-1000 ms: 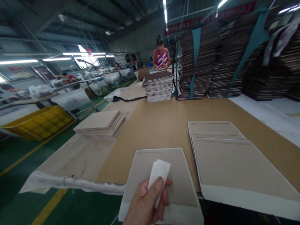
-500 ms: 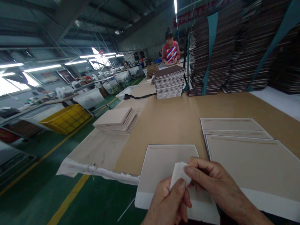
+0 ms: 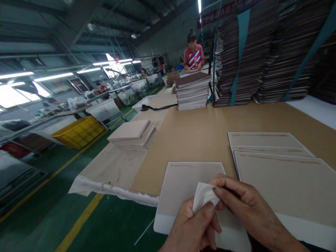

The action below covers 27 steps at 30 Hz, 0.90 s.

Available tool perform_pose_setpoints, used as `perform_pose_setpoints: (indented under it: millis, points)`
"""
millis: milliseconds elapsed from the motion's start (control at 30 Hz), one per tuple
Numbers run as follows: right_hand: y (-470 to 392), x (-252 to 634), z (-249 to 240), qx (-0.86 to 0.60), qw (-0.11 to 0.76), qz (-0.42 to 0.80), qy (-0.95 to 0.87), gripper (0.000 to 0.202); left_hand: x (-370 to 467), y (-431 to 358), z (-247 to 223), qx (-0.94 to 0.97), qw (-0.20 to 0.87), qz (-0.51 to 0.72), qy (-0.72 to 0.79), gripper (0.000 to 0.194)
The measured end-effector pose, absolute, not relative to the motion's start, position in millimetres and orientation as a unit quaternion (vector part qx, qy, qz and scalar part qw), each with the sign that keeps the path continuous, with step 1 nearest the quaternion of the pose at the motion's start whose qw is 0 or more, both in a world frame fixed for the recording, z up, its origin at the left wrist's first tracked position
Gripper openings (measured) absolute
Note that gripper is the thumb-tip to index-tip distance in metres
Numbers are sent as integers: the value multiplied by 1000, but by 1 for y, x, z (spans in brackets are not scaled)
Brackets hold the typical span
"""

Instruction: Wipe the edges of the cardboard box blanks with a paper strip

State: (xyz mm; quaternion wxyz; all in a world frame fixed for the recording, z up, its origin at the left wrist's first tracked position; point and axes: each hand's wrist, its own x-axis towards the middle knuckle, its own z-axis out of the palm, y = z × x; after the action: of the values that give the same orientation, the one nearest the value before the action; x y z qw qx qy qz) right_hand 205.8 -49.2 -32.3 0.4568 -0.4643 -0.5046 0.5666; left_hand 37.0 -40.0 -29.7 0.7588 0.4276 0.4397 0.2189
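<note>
**Where everything sits on the bench**

I see my left hand [image 3: 193,229] and right hand [image 3: 246,206] meeting at the near edge, pinching a folded cloth [image 3: 203,197] between them, over a flat board [image 3: 189,189] that overhangs the table [image 3: 210,133]. Just right of that board lie overlapping boards [image 3: 275,168], stepped one behind another. To the left, further back, a low pile of sheets [image 3: 132,134] rests near the table's left edge. Behind it, a taller stack [image 3: 193,91] stands mid-table, with a strap [image 3: 153,108] lying to its left. High bundles [image 3: 259,59] line the back right. A person [image 3: 193,56] stands beyond the stack. A crate [image 3: 78,132] sits on the floor, left.
</note>
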Motion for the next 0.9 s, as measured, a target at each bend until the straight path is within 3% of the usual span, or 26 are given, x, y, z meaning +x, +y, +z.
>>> perform_pose_setpoints:
  millis: [133,333,733,900]
  points:
    - [-48,208,-36,-469,476,613,-421,42,36,-39,-26,410,758,231,452,56]
    - [-44,211,-37,-520,438,568,-464,48,36,-41,-28,410,744,238,472,57]
    - [-47,209,-29,-503,448,519,-527,40,37,-35,-31,407,769,256,421,54]
    - [-44,206,-34,-525,470,519,-484,43,34,-34,-28,398,728,283,482,43]
